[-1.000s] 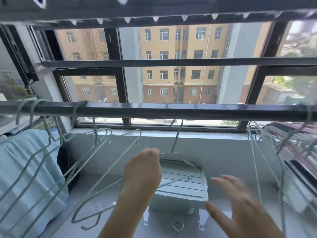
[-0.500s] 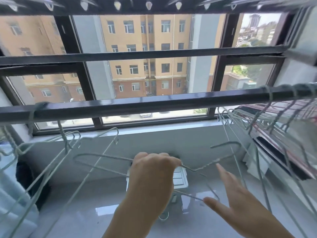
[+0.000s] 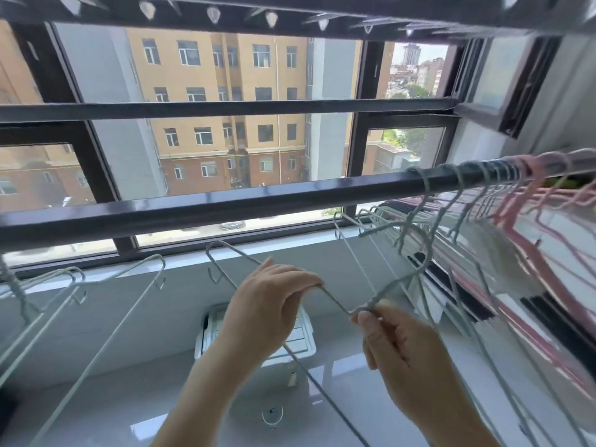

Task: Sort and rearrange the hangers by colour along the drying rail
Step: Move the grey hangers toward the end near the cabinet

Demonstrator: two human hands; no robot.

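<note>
Left hand grips one pale hanger at the shoulder. Right hand fingers pinch its neck. Hook is unhooked, below the single rail. Risk: it could snag the grey-green hangers on the right. At least three white hangers hang left. Pink hangers far right are too blurred to count.

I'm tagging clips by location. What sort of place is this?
Probably an enclosed laundry balcony, high up in a flat: a dark drying rail runs before a wide window facing apartment blocks, pink hangers crowd its right end, and the left hand and right hand hold a grey hanger.
</note>
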